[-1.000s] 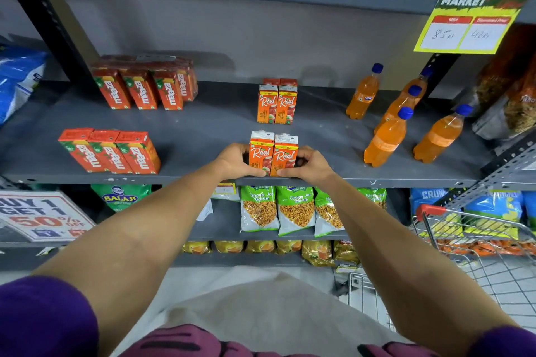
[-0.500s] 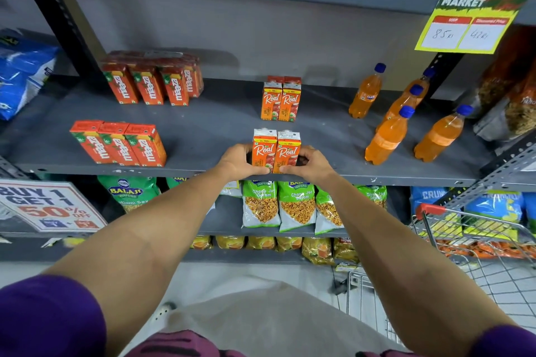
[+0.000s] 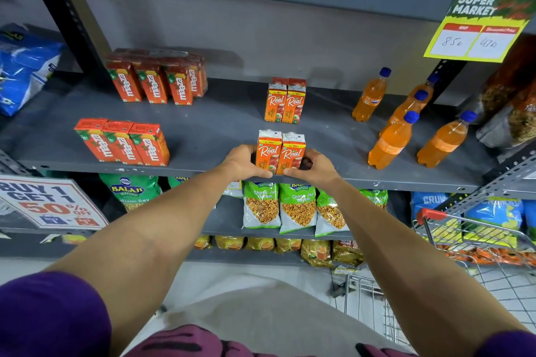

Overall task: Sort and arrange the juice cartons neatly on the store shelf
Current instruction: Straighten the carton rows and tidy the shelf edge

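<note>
Head view of a grey metal store shelf [image 3: 220, 124]. I have my left hand [image 3: 242, 161] and right hand [image 3: 314, 166] pressed against the outer sides of the front pair of Real cartons [image 3: 280, 152], grasping the two between them at the near edge of the shelf; the cartons stand upright, side by side and touching. Each reads "Real" in white script, "APPLE" down the side, and "10/-" on a yellow band. Farther back, in line with them, stands the rear pair of Real cartons [image 3: 285, 103], same labels, with more behind. To the left, the near row of three Maaza cartons [image 3: 123, 142] leans together; the far Maaza group [image 3: 158, 80] sits near the back wall. To the right stand the orange soda bottles [image 3: 406, 124] with blue caps, one marked "Fanta". The price card [image 3: 478, 27] reads "SUPER MARKET", with "85" handwritten. Lower left, the offer sign [image 3: 48, 203] reads "BUY 1 GET 1 50% OFF". Below hang Balaji Wafers packets [image 3: 295, 207] marked "Chana Jor Garam".
</note>
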